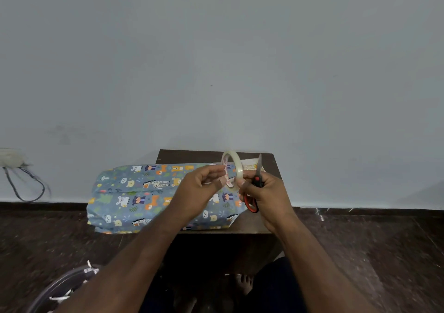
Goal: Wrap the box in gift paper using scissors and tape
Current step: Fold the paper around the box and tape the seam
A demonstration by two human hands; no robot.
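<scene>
Glossy clear plastic tape [231, 169]; printed paper [134, 192], creased; scissors [255, 187] with metal blades, plastic handles; dark wood table [192, 156].

Small dark wooden table [249, 226]: blue animal-print gift paper bundle [144, 197] fills left and centre, overhanging; both hands crowd right; bare strip along near-right edge.

Small dark table [247, 223] carrying the gift paper

A dark brown table is standing against a pale wall, on a dark speckled floor [372, 252]. Blue gift paper [134, 199] printed with cartoon animals is lying directly on the tabletop, covering most of it and hanging well past the left edge. A pale, partly hidden item [249, 166] is sitting at the far right corner, just beside the paper. Bare tabletop is showing along the far edge and right side.
</scene>
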